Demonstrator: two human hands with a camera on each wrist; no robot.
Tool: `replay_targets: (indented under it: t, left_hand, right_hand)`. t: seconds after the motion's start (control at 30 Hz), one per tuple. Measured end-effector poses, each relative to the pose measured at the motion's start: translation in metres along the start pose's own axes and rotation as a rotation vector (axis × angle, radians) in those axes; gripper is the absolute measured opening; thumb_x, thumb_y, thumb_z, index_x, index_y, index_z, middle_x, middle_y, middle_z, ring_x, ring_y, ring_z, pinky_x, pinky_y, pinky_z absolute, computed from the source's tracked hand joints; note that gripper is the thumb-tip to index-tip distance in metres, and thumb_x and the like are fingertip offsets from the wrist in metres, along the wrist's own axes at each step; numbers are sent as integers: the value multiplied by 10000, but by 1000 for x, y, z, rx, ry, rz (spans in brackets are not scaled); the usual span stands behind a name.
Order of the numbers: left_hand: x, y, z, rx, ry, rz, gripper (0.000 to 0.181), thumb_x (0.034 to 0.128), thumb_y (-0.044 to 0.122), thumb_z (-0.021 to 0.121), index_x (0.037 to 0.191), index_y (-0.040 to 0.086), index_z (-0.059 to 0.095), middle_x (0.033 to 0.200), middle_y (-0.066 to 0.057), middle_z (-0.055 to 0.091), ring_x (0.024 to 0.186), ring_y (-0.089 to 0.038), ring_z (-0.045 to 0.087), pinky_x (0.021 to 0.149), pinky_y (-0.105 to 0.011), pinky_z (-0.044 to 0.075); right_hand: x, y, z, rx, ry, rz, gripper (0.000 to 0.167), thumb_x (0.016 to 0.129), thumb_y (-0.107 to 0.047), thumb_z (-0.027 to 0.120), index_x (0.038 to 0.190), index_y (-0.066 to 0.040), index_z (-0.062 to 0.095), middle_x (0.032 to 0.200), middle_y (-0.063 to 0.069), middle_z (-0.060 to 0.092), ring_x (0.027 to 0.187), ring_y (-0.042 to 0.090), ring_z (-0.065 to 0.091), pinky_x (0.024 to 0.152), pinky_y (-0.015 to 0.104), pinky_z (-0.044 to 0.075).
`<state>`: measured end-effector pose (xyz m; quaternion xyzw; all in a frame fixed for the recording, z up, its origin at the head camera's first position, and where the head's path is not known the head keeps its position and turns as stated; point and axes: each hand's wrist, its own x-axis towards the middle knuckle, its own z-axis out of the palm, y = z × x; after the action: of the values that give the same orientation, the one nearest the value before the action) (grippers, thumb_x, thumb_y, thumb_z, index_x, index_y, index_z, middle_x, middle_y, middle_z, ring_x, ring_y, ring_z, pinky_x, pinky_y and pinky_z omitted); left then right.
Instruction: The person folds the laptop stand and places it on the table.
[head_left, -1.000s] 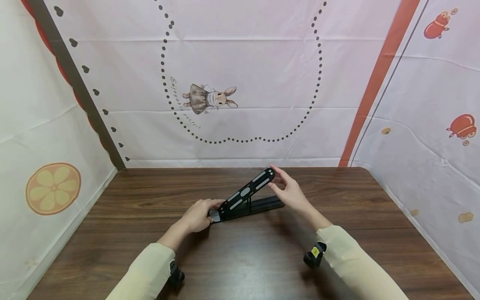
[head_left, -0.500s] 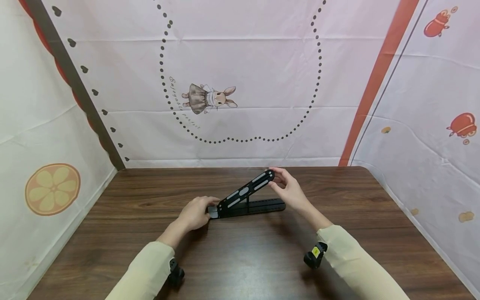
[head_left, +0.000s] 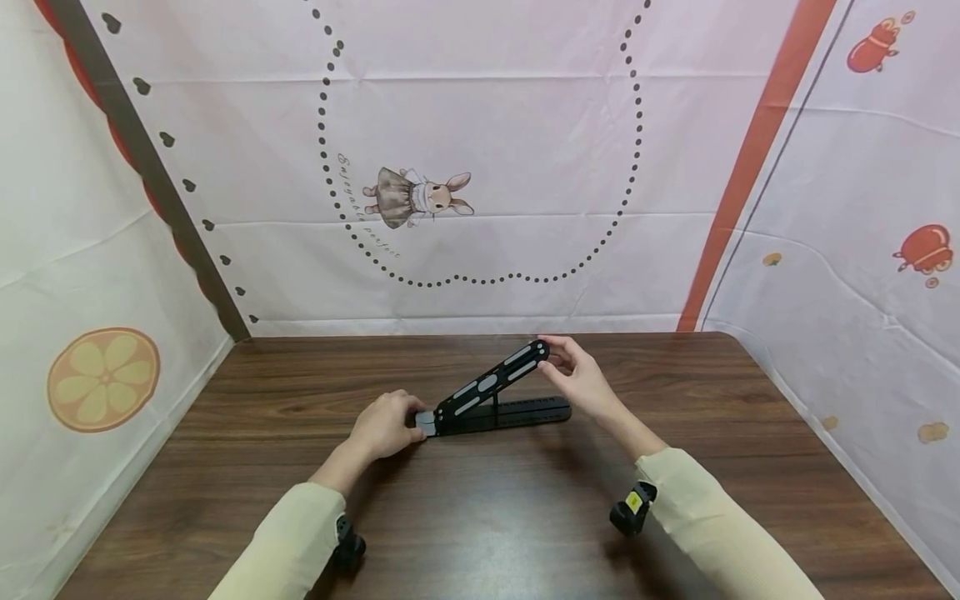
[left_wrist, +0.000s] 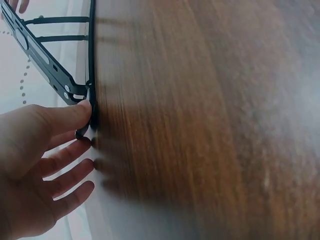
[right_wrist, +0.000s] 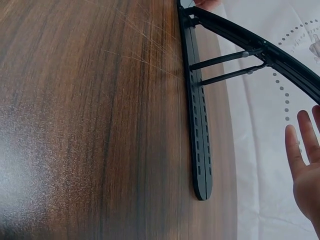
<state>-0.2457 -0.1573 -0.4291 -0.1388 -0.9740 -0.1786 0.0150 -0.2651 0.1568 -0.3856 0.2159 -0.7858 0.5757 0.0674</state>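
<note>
Stand (head_left: 501, 376), black and hinged, sits near the far edge of the wooden table (head_left: 480, 508), its base (head_left: 534, 412) flat on the wood and its upper bar tilted up toward the right. Two thin struts (right_wrist: 220, 60) join base and bar, and a row of slots runs along the base. The left hand (head_left: 382, 425) pinches the grey hinge end (head_left: 425, 423) between thumb and index finger; its other three fingers are spread loosely beside it. The right hand (head_left: 581, 379) holds the raised tip of the bar, thumb on the near side and fingers behind; in the right wrist view its other fingers stretch out straight, while the contact itself is out of frame. Both sleeves (head_left: 731, 525) are cream, with a black camera (head_left: 630, 510) at each wrist. Behind the table hangs pale cloth (head_left: 525, 125) printed with a rabbit (head_left: 416, 198) and dotted lines.
</note>
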Motion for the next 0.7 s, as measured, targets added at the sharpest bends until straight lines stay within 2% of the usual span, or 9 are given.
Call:
replay_targets:
  t: [0.23, 0.4, 0.57, 0.7]
  left_hand:
    - [4, 1, 1, -14, 4, -44, 355, 714, 221, 772, 1054, 172, 681, 948, 12, 603, 880, -193, 580, 711, -400, 479]
    - [8, 1, 2, 5, 32, -67, 347, 734, 208, 760, 1066, 160, 674, 1001, -20, 620, 925, -234, 589, 729, -426, 482]
    - [10, 1, 4, 28, 68, -89, 345, 757, 184, 746, 1092, 157, 666, 1099, -41, 629, 1020, -286, 582, 754, -450, 490]
    - [14, 0, 5, 48, 98, -99, 341, 763, 165, 739, 1096, 153, 667, 1121, -46, 634, 1026, -293, 590, 740, -448, 498]
  right_hand:
    - [0, 0, 1, -17, 10, -28, 395, 880, -71, 607, 1246, -9, 472, 1222, 161, 590, 1028, 308, 587, 770, 195, 486]
    - [-1, 0, 3, -25, 37, -32, 386, 864, -59, 625, 1216, 3, 478, 1205, 164, 600, 1045, 310, 584, 771, 187, 477]
    - [-4, -4, 6, -44, 48, 12, 378, 862, -78, 633, 1204, -26, 479, 1173, 162, 613, 1024, 301, 590, 736, 174, 479]
    - [-8, -19, 8, -48, 47, 46, 380, 856, -56, 634, 1194, 7, 471, 1150, 201, 608, 1005, 337, 589, 711, 173, 482]
